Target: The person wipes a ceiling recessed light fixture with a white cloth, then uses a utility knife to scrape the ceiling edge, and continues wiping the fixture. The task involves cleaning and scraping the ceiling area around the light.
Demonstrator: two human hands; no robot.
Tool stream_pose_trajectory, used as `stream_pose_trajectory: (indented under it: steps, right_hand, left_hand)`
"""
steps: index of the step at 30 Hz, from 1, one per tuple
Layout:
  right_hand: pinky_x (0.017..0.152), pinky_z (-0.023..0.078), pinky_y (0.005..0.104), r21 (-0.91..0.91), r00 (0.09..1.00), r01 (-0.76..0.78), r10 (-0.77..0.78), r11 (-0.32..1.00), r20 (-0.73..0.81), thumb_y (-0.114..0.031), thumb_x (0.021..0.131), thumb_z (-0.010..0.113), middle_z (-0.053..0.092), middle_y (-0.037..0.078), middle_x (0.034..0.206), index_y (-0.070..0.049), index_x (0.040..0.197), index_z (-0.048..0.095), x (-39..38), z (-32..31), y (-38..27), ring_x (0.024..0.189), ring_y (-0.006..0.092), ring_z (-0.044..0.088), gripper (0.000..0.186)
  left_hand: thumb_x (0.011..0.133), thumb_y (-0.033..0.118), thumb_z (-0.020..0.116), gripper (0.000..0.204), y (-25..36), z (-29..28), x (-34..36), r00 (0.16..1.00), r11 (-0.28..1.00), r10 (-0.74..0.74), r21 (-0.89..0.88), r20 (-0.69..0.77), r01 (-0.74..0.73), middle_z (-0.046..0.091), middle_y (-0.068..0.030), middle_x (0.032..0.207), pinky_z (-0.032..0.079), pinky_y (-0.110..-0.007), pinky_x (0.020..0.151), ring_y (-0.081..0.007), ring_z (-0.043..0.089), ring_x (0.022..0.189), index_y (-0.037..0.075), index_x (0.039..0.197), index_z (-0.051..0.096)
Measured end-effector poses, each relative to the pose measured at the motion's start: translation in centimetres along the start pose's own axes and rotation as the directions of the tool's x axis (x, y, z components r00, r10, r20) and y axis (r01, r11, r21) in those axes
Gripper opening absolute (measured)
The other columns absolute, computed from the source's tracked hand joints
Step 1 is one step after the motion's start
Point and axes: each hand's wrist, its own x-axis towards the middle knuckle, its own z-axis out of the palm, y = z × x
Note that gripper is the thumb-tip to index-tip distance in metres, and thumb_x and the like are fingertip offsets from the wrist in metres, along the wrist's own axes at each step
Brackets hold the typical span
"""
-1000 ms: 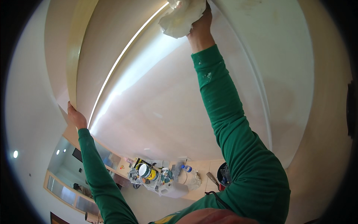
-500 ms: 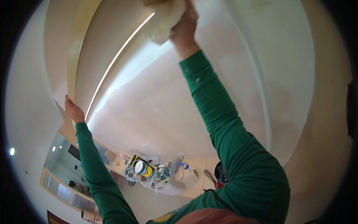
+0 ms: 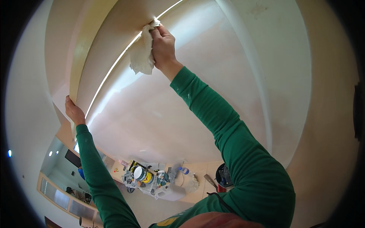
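My right hand (image 3: pixel 164 46) is raised high and closed on a crumpled off-white cloth (image 3: pixel 142 55). A bunched end of the cloth meets the bright strip light (image 3: pixel 114 65), and the rest hangs below my fingers. The light runs as a thin curved line under a ceiling panel (image 3: pixel 104 34), beside the pale wall (image 3: pixel 182 110). At the left, my left hand (image 3: pixel 75 111) grips the lower end of the panel's pale edge board (image 3: pixel 81 53). Its fingers wrap over the board, partly out of sight.
Far below stands a cluttered worktop with a white, black and yellow bucket (image 3: pixel 142 174), a whitish plastic jug (image 3: pixel 170 192) and a blue-capped bottle (image 3: pixel 183 170). A dark bucket (image 3: pixel 224 175) and a brush-like tool (image 3: pixel 210 181) are nearer me. Framed glass panels (image 3: pixel 61 197) stand at lower left.
My right hand has come down and left with the cloth, from the top edge to the strip light. My left hand stays on the board. A bit of blue now shows beside my left sleeve.
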Motion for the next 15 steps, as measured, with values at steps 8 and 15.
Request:
stream_pose_trajectory:
  steps: [8, 15]
  right_hand:
    - [0.065, 0.059, 0.0393, 0.454, 0.933, 0.008, -0.170, 0.891, 0.318, -0.047, 0.110, 0.034, 0.064, 0.008, 0.086, -0.015, 0.105, 0.062, 5.7, -2.5, -6.2, 0.074, 0.0252, 0.069, 0.043]
    - [0.092, 0.056, 0.0331, 0.031, 0.995, 0.103, -0.102, 0.994, -0.022, -0.016, 0.108, 0.052, 0.070, 0.007, 0.116, -0.002, 0.135, 0.062, 1.8, -0.2, 1.2, 0.104, 0.0168, 0.067, 0.031]
  left_hand:
    - [0.112, 0.034, 0.035, 0.047, -0.7, -0.3, -0.7, 0.997, 0.997, 0.058, 0.059, -0.057, -0.054, 0.066, -0.0177, 0.094, 0.047, -0.043, 0.082, -0.0349, 0.060, 0.086, 0.000, 0.108, 0.069]
    - [0.111, 0.037, 0.037, 0.046, 1.0, 0.4, -0.4, 0.999, 0.996, 0.041, 0.085, -0.025, -0.038, 0.063, -0.0146, 0.088, 0.045, -0.042, 0.078, -0.0319, 0.058, 0.083, 0.002, 0.100, 0.065]
